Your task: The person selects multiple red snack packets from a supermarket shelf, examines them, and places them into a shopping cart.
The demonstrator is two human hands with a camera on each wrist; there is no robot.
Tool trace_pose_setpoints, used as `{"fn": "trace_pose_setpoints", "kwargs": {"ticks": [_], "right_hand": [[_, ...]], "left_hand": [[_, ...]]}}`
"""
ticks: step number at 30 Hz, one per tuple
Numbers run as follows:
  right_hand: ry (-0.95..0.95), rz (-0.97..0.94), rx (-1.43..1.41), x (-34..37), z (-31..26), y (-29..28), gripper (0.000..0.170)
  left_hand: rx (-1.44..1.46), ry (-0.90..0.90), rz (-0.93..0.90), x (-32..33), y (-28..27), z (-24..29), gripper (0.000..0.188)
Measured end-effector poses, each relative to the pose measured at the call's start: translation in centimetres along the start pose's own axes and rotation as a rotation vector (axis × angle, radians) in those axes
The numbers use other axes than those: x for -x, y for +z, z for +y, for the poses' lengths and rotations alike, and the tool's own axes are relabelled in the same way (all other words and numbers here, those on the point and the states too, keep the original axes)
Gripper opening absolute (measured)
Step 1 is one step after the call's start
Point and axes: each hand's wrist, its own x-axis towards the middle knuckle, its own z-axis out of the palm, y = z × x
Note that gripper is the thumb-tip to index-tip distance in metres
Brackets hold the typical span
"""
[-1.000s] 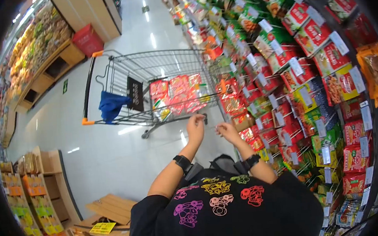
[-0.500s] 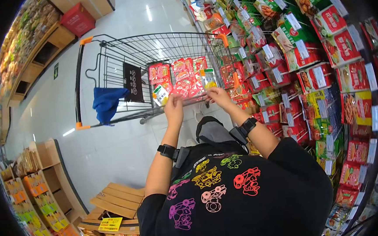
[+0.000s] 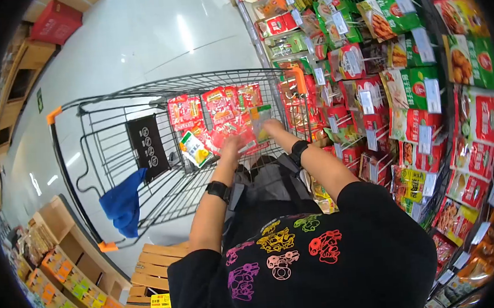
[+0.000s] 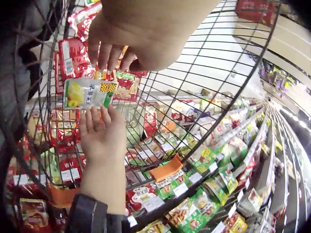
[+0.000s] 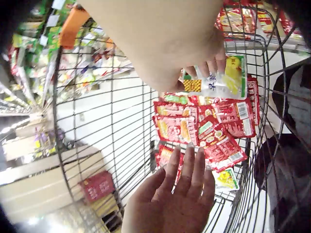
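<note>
Red packets (image 3: 185,109) lie inside the wire shopping cart (image 3: 167,78). My left hand (image 3: 232,146) (image 4: 133,36) is over them; in the right wrist view this left hand (image 5: 175,201) has its fingers extended, holding nothing. My right hand (image 3: 274,130) (image 5: 194,46) is at a white, green and yellow packet (image 3: 260,116) (image 5: 221,86) on the cart's right side. In the left wrist view, the right hand (image 4: 103,133) has extended fingertips at the edge of that packet (image 4: 80,92); firm contact cannot be told. A similar packet (image 3: 195,150) lies left of my left hand.
A blue cloth (image 3: 123,205) hangs near the cart handle, beside a black panel (image 3: 148,145). Shelves of hanging packets (image 3: 406,100) line the right side. A red bin (image 3: 56,22) stands at upper left, a slatted wooden crate (image 3: 154,266) at lower left.
Both hands have gone forward from the cart's near side to over its contents. The cart now appears lower and further left, with its packets nearer my hands.
</note>
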Motion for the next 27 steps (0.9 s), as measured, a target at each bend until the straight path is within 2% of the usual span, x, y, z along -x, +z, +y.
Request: {"fn": "trace_pose_setpoints", "kwargs": {"ticks": [1, 4, 5, 8, 9, 11, 14, 17, 18, 19, 22, 23, 24, 25, 27], "right_hand": [[0.21, 0.044, -0.274, -1.1, 0.1, 0.6, 0.041], [0.464, 0.111, -0.793, -3.4, 1.0, 0.5, 0.044], [0.517, 0.147, -0.794, -3.9, 1.2, 0.3, 0.028], [0.457, 0.178, -0.677, -9.9, 8.6, 2.8, 0.051], [0.492, 0.215, -0.551, -10.3, 9.0, 3.0, 0.053], [0.556, 0.247, -0.348, -9.8, 7.5, 2.5, 0.057], [0.599, 0.215, -0.212, -9.5, 6.6, 2.7, 0.062], [0.678, 0.221, -0.129, -5.6, 0.1, 1.4, 0.064], [0.666, 0.219, -0.117, -6.0, 0.9, 1.6, 0.063], [0.653, 0.215, -0.106, -6.4, 2.0, 1.9, 0.063], [0.603, 0.219, -0.091, -5.9, 2.4, 1.5, 0.061], [0.587, 0.225, -0.114, -5.3, 2.0, 1.2, 0.061], [0.568, 0.228, -0.136, -4.9, 1.3, 1.1, 0.061], [0.637, 0.303, -0.18, -4.6, 0.5, 1.1, 0.061], [0.519, 0.159, -0.331, -7.5, 6.3, 3.1, 0.061]], "left_hand": [[0.011, 0.003, 0.006, -1.4, 0.2, -0.4, 0.021], [-0.052, -0.049, -0.028, -3.0, 0.8, -1.2, 0.024], [-0.084, -0.093, -0.034, -3.5, 1.2, -1.0, 0.026], [-0.187, -0.141, -0.069, -6.6, 1.0, -1.4, 0.036], [-0.19, -0.138, -0.082, -7.8, 0.7, -1.7, 0.039], [-0.189, -0.187, -0.044, -8.5, 1.3, -1.2, 0.048], [-0.082, -0.278, -0.114, -8.3, 2.4, 0.7, 0.05], [-0.159, -0.313, -0.154, -10.1, 2.1, -0.2, 0.044], [-0.198, -0.32, -0.168, -10.7, 1.8, -0.7, 0.042], [-0.143, -0.284, -0.211, -10.4, 1.9, -0.9, 0.037], [-0.365, -0.116, -0.219, -10.1, 2.9, -1.6, 0.034], [-0.352, -0.21, -0.148, -9.5, 3.4, -1.6, 0.032], [-0.405, -0.185, -0.154, -9.5, 3.6, -2.0, 0.032], [-0.458, -0.16, -0.161, -9.9, 3.7, -2.6, 0.033], [-0.508, -0.044, -0.176, -10.4, 3.9, -4.0, 0.035]]}}
